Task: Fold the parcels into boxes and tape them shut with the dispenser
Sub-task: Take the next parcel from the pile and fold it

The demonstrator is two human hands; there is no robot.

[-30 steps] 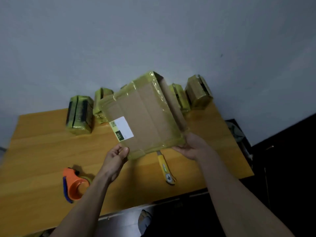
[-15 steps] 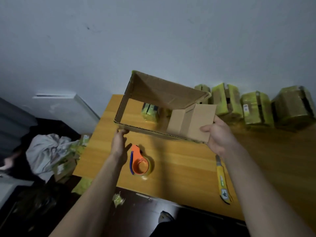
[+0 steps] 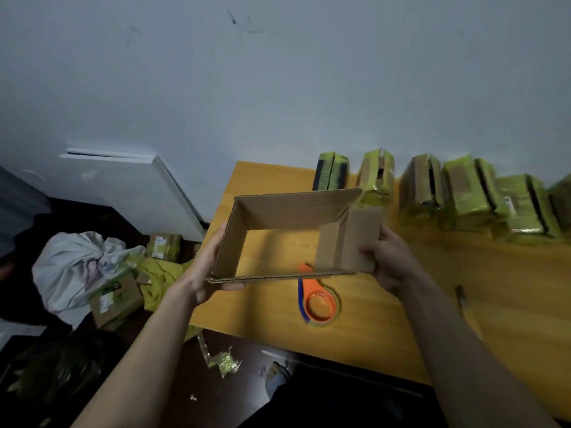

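A brown cardboard box [image 3: 290,211] hangs open as a bottomless sleeve above the wooden table [image 3: 432,304]; the tabletop shows through it. My left hand [image 3: 213,267] grips its left wall, thumb under the near edge. My right hand [image 3: 389,264] holds the right end, fingers curled on a flap folded inward. Just below the box lies the orange and blue tape dispenser [image 3: 318,301], its roll flat on the table.
Several parcels wrapped in yellow-green tape [image 3: 457,193] stand in a row along the wall. A knife handle [image 3: 462,296] lies at the right. On the floor to the left lie a grey bag [image 3: 80,270], yellow cloth and more parcels [image 3: 117,298].
The flat taped parcel from a second ago now stands opened into a hollow sleeve. My view swung left, and the box has dropped lower over the dispenser.
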